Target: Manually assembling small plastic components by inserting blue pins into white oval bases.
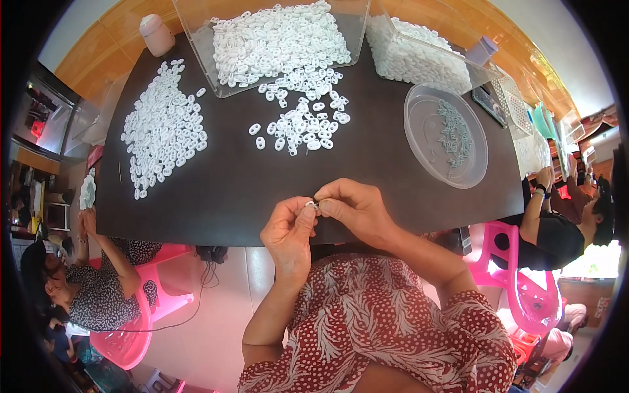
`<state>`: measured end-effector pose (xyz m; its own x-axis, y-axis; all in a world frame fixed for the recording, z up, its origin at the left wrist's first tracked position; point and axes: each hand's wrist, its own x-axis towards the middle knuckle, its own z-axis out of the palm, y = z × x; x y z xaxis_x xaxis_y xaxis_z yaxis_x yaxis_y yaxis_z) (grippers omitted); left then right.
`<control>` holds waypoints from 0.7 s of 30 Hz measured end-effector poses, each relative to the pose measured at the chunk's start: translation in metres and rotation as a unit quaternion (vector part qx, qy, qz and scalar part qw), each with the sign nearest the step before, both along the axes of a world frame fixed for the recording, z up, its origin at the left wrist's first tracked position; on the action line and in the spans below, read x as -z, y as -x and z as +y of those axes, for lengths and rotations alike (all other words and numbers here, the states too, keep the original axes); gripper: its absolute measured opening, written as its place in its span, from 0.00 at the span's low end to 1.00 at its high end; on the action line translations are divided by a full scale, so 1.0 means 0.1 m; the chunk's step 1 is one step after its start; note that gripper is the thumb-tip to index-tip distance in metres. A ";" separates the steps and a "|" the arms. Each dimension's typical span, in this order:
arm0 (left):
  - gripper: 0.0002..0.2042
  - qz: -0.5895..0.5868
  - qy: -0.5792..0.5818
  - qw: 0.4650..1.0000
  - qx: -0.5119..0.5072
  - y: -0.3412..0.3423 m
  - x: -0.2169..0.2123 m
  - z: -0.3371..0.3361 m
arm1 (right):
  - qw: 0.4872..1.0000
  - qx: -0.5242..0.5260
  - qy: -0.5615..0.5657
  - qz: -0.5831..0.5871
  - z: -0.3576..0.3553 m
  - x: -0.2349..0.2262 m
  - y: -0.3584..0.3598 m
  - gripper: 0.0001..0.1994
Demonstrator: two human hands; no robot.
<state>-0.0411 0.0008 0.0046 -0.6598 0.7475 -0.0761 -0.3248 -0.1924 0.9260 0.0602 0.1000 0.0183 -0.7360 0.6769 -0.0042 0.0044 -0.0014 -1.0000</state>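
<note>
Left hand [288, 229] pinched nearly closed, thumb and forefinger on a small white piece [312, 204] just past the near table edge. Right hand [356, 206] has thumb and forefinger drawn close against it; dark spot at those tips, can't tell if part or shadow, so can't confirm what the right has hold of. Held piece mostly covered by fingers.

Head view, stock: smooth, plastic-looking white ovals with holes. Wide pile [167, 131] at left, loose batch [304, 128] at centre, more heaped in a clear rigid bin [358, 36] whose far end is cut off by the frame. Second clear bin [481, 78] to the right, also loaded. Round translucent tray [426, 111] carries tangled grey-green bits [453, 134]; individual shapes hard to make out. All on a dark, smooth table [229, 177]. Thin rod [119, 172] beside the left pile, material unclear.

Far edge: pink bottle [157, 36] at left, lilac cup [483, 50] behind the second bin, dark flat phone-like slab [490, 107] near the tray. Lettering not resolvable at this size.

Co-workers at both sides, bent by the lens; speckled fabric [98, 298] left, black top [557, 232] right, glossy pink chair [508, 262] alongside.
</note>
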 end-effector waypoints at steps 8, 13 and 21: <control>0.03 0.006 0.007 1.000 -0.013 -0.03 -0.03 0.02 | 0.999 0.002 -0.034 -0.037 0.01 -0.02 0.01 0.05; 0.03 0.050 0.020 0.998 -0.017 -0.05 0.02 0.00 | 0.997 -0.008 -0.058 -0.051 -0.02 -0.02 0.03 0.05; 0.04 -0.001 -0.022 1.000 -0.009 0.04 0.02 0.05 | 0.943 0.085 -0.318 -0.039 0.39 -0.12 0.08 0.04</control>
